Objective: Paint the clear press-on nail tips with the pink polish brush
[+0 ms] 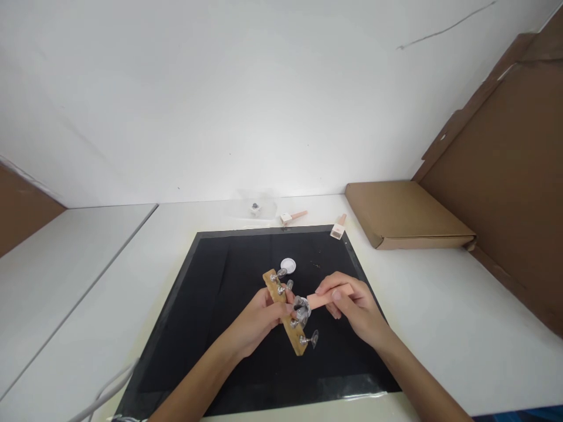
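Observation:
A narrow wooden bar (297, 341) with small shiny metal posts and clear oval pieces slants over the black mat. My left hand (259, 316) grips the bar near its middle, fingers closed. Between thumb and fingers, my right hand (352, 305) pinches a flat peach-pink handle (323, 299). The handle's left end meets a clear, greyish rounded piece (302, 309) at the bar; I cannot tell whether that piece belongs to the handle or the bar. Just beyond the bar's far end lies a round white lid (288, 265). Fingers hide part of the bar.
The black mat (233, 264) lies on a white table (440, 305). Two white pieces with pink handles, one left (286, 218) and one right (338, 230), lie at its back edge, near a small clear container (255, 209). A cardboard box (404, 211) stands right; a white cable (105, 395) runs front left.

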`<state>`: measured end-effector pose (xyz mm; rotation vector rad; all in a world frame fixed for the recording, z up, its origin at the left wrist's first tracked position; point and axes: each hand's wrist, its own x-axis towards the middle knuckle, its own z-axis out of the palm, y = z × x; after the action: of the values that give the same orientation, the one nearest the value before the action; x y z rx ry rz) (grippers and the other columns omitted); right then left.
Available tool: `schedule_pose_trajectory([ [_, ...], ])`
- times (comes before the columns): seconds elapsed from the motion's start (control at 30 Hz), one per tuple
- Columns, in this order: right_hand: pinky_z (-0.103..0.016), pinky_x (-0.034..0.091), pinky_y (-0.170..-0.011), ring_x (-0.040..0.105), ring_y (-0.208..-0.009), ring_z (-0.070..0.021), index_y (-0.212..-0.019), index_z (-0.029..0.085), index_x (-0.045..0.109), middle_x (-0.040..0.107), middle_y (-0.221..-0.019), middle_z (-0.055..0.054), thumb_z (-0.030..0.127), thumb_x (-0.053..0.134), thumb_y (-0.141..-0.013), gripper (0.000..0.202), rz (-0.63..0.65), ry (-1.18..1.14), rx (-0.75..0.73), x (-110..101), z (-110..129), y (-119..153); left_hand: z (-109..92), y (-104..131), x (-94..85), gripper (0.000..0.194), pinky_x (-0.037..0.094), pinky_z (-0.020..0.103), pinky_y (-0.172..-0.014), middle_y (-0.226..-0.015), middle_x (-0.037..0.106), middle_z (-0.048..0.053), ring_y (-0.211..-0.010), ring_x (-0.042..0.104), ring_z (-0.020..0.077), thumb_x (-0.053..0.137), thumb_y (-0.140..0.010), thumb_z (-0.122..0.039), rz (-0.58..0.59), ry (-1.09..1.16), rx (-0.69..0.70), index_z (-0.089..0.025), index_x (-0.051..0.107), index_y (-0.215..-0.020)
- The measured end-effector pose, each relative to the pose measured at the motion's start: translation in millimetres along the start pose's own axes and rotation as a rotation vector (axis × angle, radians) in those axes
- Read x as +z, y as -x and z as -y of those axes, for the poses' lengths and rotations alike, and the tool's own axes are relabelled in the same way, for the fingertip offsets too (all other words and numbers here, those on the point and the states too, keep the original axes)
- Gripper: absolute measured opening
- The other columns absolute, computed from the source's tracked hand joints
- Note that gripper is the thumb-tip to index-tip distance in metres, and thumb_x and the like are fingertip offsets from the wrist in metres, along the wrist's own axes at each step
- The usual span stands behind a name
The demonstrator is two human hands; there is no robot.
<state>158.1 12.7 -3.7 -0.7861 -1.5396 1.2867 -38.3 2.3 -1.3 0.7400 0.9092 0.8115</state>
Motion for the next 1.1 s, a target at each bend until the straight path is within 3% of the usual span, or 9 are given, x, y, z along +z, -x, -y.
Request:
schedule_pose_trajectory([
  [0.13, -0.023, 0.035, -0.046, 0.044, -0.048, -0.0093, -0.086, 0.02, 0.068, 0.062, -0.072, -0.002, 0.042, 0.053, -0.091, 0.028, 0.038, 0.054, -0.03, 0.5, 6.0, -1.2, 0.2, 0.1, -0.5, 0.024, 0.04, 0.025, -0.069, -0.068, 0.057, -0.002, -0.069, 0.054, 0.0119, 0.079, -0.062, -0.023, 0.029, 0.095, -0.019, -0.015, 0.058, -0.071],
  [0.4, -0.023, 0.035, -0.048, 0.045, -0.049, -0.0096, -0.086, 0.019, 0.067, 0.059, -0.064, 0.0, 0.038, 0.052, -0.092, 0.025, -0.004, 0.087, -0.023, 1.6, 4.7, -2.2, 2.0, -1.3, -5.2, 0.024, 0.038, 0.024, -0.068, -0.066, 0.058, -0.001, -0.064, 0.05, 0.0101, 0.078, -0.063, -0.022, 0.12, 0.198, -0.044, -0.015, 0.057, -0.072],
  [1.1, -0.022, 0.03, -0.043, 0.038, -0.044, -0.0092, -0.083, 0.018, 0.066, 0.045, -0.051, 0.005, 0.046, 0.052, -0.089, 0.032, -0.129, 0.05, 0.067, 1.5, -0.8, -4.1, 4.7, -2.0, -9.4, 0.023, 0.035, 0.024, -0.063, -0.065, 0.054, -0.001, -0.061, 0.045, 0.0097, 0.078, -0.063, -0.022, 0.191, 0.208, -0.036, -0.014, 0.058, -0.071],
])
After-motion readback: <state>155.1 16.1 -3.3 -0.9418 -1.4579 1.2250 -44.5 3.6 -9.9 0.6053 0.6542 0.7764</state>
